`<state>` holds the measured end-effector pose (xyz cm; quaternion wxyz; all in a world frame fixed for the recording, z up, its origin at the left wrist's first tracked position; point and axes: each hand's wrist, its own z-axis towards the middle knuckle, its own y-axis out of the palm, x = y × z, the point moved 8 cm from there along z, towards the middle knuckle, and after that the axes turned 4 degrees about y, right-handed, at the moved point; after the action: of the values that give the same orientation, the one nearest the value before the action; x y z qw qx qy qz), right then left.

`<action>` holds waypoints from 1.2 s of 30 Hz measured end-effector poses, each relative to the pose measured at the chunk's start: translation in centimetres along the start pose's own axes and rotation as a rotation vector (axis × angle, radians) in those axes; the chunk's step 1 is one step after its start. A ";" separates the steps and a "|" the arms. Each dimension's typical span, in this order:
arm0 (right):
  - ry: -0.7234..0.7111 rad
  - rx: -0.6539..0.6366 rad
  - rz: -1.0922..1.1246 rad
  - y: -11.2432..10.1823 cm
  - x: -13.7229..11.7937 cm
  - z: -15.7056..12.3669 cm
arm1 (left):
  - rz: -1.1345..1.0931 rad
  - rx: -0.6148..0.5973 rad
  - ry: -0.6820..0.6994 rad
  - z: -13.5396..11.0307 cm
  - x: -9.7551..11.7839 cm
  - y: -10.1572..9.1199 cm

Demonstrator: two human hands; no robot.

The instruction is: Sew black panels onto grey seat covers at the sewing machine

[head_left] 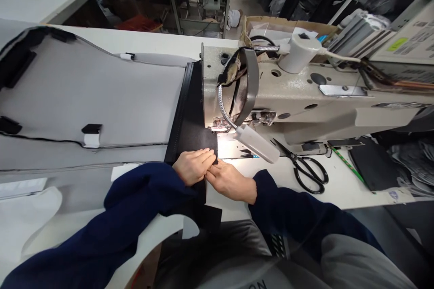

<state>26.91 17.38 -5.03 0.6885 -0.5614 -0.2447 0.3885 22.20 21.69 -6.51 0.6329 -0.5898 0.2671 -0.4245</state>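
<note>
Black fabric strip (193, 122) on the table (339, 194), right up at the sewing machine (271, 81) foot! L grip (193, 167) open, flat on it; R grip (230, 183) at its edge, pinching? Can't tell. Scissors (307, 171) just R, big gray panel (84, 90) alongside on L.

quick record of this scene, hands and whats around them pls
left hand: left hand lying on a black fabric panel
right hand: right hand with fingertips at the panel's edge, beside the left hand
machine: cream industrial sewing machine, panel reaching under its head
light: gooseneck work lamp, lit
nearby: black-handled scissors; grey panel with black trim
</note>
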 end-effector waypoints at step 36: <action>0.915 -0.312 -0.088 -1.8 20.4 -3.7 | 0.150 0.029 -0.142 0.0 4.9 -2.3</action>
<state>42.06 31.62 -6.28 0.6489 -0.7602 0.0040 0.0310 24.11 17.61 -3.46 0.6885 -0.5878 0.2587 -0.3369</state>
